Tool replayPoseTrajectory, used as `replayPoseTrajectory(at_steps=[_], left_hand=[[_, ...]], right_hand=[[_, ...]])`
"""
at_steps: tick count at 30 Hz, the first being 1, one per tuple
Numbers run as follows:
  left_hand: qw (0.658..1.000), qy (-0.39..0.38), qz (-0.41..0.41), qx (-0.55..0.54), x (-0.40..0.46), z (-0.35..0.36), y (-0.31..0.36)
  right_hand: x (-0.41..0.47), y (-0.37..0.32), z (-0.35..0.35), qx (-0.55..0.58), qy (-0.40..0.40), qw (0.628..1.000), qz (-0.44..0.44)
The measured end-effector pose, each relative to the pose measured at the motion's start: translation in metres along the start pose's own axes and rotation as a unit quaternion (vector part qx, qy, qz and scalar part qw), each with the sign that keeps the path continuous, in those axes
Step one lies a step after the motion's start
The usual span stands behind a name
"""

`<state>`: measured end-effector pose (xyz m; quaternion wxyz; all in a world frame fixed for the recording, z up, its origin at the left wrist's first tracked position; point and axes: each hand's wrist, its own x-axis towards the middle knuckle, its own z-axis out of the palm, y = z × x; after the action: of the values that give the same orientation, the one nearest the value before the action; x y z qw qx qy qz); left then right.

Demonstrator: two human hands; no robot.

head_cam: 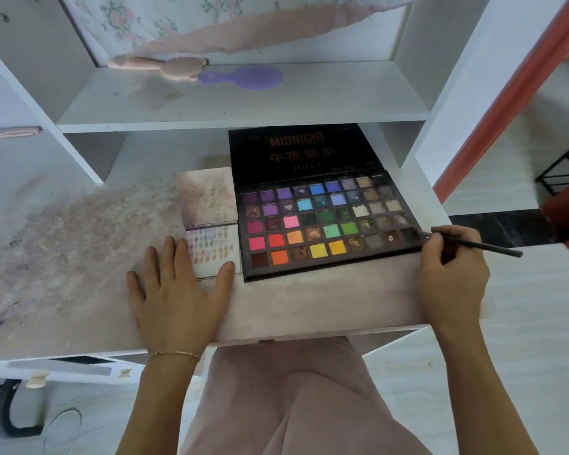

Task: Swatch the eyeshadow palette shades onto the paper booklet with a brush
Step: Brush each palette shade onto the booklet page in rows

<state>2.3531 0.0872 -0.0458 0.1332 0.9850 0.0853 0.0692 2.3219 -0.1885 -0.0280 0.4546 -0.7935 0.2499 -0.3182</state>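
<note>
Right hand [452, 277] pinching brush [473, 244], tip seemingly in palette [329, 224], left hand [178, 290] flat on booklet [211, 251]

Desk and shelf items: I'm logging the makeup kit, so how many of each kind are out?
Eyeshadow palette: 1
Paper booklet: 1
Brush, held in the right hand: 1
Purple hairbrush on the shelf: 1
Total: 4
</note>
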Motion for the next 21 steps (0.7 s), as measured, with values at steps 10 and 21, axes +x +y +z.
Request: replayPoseTrajectory(at_steps=[10, 21], left_hand=[[1.0, 0.001, 0.003, 0.009, -0.0011, -0.0019, 0.0028], [1.0, 0.007, 0.004, 0.009, -0.001, -0.0008, 0.0024]], right_hand=[[0.0021, 0.0027, 0.0006, -0.032, -0.02, 0.999, 0.006], [-0.0029, -0.0045, 0.0019, -0.005, -0.034, 0.999, -0.013]])
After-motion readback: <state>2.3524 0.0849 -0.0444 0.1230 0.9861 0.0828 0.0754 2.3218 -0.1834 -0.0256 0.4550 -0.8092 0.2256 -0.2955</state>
